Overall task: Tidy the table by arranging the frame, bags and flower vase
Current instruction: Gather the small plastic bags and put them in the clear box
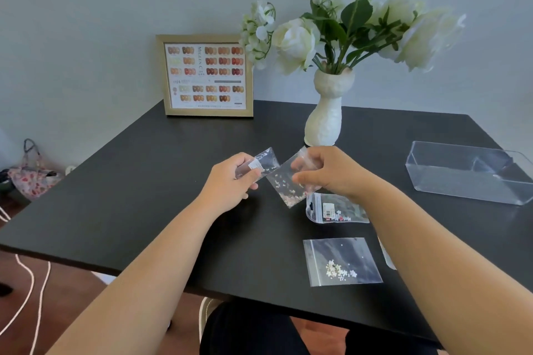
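My left hand (230, 181) grips a small clear bag (264, 163) above the middle of the black table (129, 181). Just to its right, my right hand (326, 171) holds a second clear bag (284, 186) with pale flakes in it. Two more bags lie flat on the table: one with a barcode label (334, 210) under my right wrist, and one with white beads (341, 262) nearer the front edge. A gold frame (206, 76) with a nail colour chart stands against the wall. A white vase (326, 112) with white flowers stands right of it.
A clear plastic box (467, 173) sits at the table's right side. On the floor at the left are a floral fabric bag (31, 179) and white cords (28, 291). A small pale object (386, 253) shows beside my right forearm.
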